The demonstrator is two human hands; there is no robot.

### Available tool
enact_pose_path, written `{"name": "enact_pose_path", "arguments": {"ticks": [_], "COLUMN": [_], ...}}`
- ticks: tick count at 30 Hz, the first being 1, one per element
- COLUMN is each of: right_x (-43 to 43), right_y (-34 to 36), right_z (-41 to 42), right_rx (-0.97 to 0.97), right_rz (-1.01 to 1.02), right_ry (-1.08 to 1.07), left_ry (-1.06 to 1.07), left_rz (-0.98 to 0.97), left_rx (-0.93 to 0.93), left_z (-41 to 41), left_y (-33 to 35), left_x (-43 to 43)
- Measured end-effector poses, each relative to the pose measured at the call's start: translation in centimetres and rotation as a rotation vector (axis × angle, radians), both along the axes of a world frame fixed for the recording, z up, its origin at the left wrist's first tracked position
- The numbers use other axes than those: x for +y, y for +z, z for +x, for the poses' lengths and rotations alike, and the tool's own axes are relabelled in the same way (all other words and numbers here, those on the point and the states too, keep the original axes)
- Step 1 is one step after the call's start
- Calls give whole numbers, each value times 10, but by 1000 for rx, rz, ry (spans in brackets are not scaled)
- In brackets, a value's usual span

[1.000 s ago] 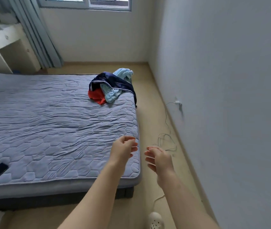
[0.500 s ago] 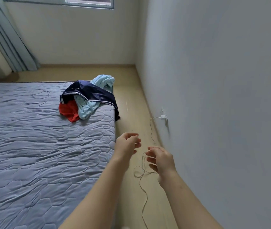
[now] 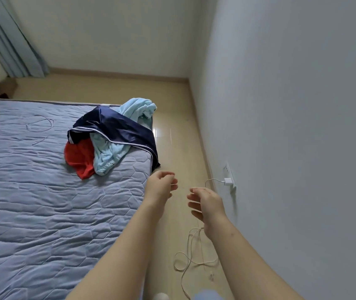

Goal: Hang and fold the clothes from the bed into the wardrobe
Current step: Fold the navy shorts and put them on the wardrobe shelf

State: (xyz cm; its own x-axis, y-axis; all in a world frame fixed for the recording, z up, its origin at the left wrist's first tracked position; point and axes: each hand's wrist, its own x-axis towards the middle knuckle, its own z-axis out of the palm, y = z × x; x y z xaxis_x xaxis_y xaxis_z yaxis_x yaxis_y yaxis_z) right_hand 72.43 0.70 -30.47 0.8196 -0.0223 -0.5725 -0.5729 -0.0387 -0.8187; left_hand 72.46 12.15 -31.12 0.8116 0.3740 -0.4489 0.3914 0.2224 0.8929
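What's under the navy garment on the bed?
A light blue garment and a red garment stick out from beneath the navy garment, on the bed. Whatever else lies under its folds is covered.

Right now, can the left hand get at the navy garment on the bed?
Probably yes: the left hand holds nothing and hovers just short of the navy garment, with nothing lying between them.

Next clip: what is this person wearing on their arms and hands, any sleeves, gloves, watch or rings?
Nothing is worn that the head view shows. The left forearm and right forearm are bare, with no sleeve edge in frame. The left hand and right hand have no gloves, and no watch, bracelet or ring is visible.
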Motion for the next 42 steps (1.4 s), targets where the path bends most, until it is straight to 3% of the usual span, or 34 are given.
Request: {"name": "enact_pose_path", "arguments": {"ticks": [8, 20, 27, 37, 42], "right_x": [70, 222, 291, 396, 456], "right_y": [-10, -60, -76, -83, -98], "right_z": [129, 394, 461, 524, 554], "right_rx": [63, 100, 155, 119, 122], "right_rz": [42, -15, -93, -142, -200], "right_ry": [140, 590, 771, 840, 959], "left_ry": [164, 614, 807, 878, 976], "left_rz": [17, -5, -53, -92, -292], "left_rx": [72, 191, 250, 382, 451], "left_z": [100, 310, 359, 396, 419], "left_y": [-12, -48, -59, -88, -100], "left_x": [72, 208, 269, 368, 420]}}
